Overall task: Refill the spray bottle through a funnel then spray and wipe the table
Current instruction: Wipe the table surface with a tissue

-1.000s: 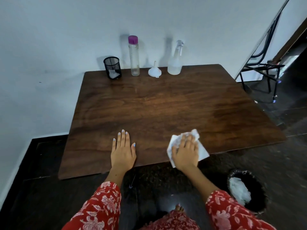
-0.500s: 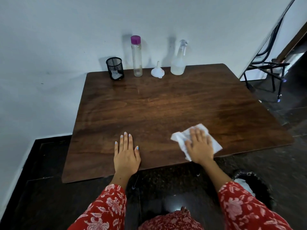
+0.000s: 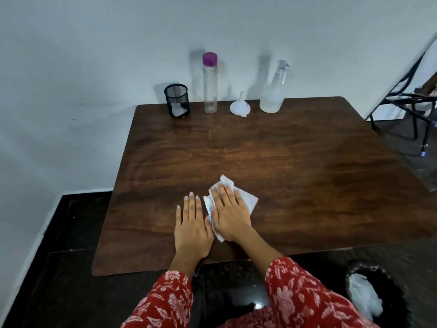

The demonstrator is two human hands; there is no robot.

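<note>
While the right hand (image 3: 230, 214) lies flat with its fingers straight and together, it presses a white paper towel (image 3: 248, 202) onto the wooden surface (image 3: 307, 174). Parts of the towel stick out beyond the fingertips, to the right of the hand and under the palm edge. Just beside the towel, on its left, the left hand (image 3: 192, 227) rests palm-down on the surface, fingers straight and close together, holding nothing; its thumb side touches or nearly touches the right hand. Both hands sit near the front edge of the surface, and both arms wear red sleeves (image 3: 305, 294) with a white floral print.

Far from the towel, along the back edge of the surface against the white wall, 4 things stand in a row. Furthest right is the clear spray bottle (image 3: 273, 91), upright, with liquid in its lower part. Left of it, a white funnel (image 3: 240, 106) rests upside down with its spout up. Further left stands a tall clear bottle (image 3: 210, 84) with a purple cap, then a black mesh cup (image 3: 176, 100) with something white inside.

On the floor, down and right of the towel, a dark bin (image 3: 383, 301) holds crumpled white paper. A black metal frame (image 3: 411, 102) stands right of the surface.
</note>
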